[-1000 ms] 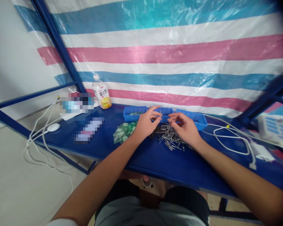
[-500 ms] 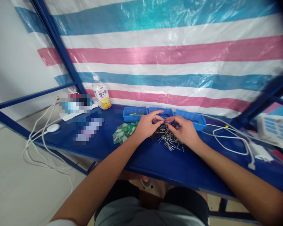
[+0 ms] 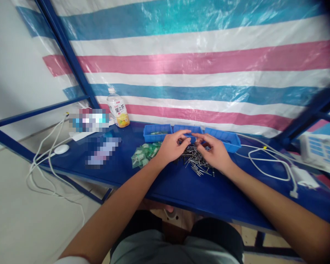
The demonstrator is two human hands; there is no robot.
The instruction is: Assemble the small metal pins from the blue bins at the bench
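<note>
My left hand (image 3: 172, 147) and my right hand (image 3: 213, 152) rest over a heap of thin metal pins (image 3: 196, 161) on the blue table (image 3: 181, 183). Both hands have their fingers curled and pinched close together at the top of the heap. What sits between the fingertips is too small to make out. A pile of small green parts (image 3: 144, 153) lies just left of my left wrist. Three blue trays (image 3: 157, 132) stand in a row right behind the hands.
A tea bottle (image 3: 118, 112) stands at the back left. White cables and a round white puck (image 3: 62, 149) lie at the left edge. More white cable and a charger (image 3: 302, 176) lie on the right. A striped plastic sheet hangs behind the table.
Both hands came down from holding a pin raised in front of the trays to the top of the pin heap, fingertips drawn close together.
</note>
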